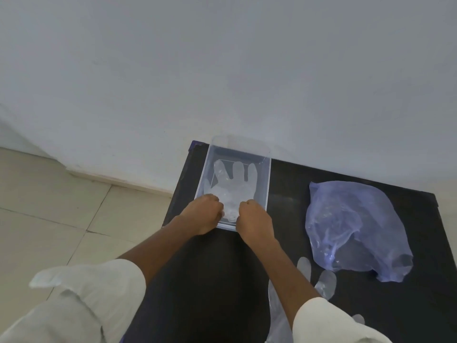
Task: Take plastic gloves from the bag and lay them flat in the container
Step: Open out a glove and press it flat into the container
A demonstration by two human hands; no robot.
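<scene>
A clear plastic container (268,174) stands at the far left of a black table. Inside it a clear plastic glove (233,184) lies spread out, its fingers pointing away from me. My left hand (201,215) and my right hand (253,217) are at the container's near end, each pinching the glove's cuff. A bluish translucent bag (351,229) lies crumpled to the right. Another clear glove (321,280) rests on the table near my right forearm, partly hidden by my sleeve.
The black table (210,280) is set against a white wall (222,70); its left edge drops to a tiled floor (49,206). My white sleeves are rolled up at the bottom of the view.
</scene>
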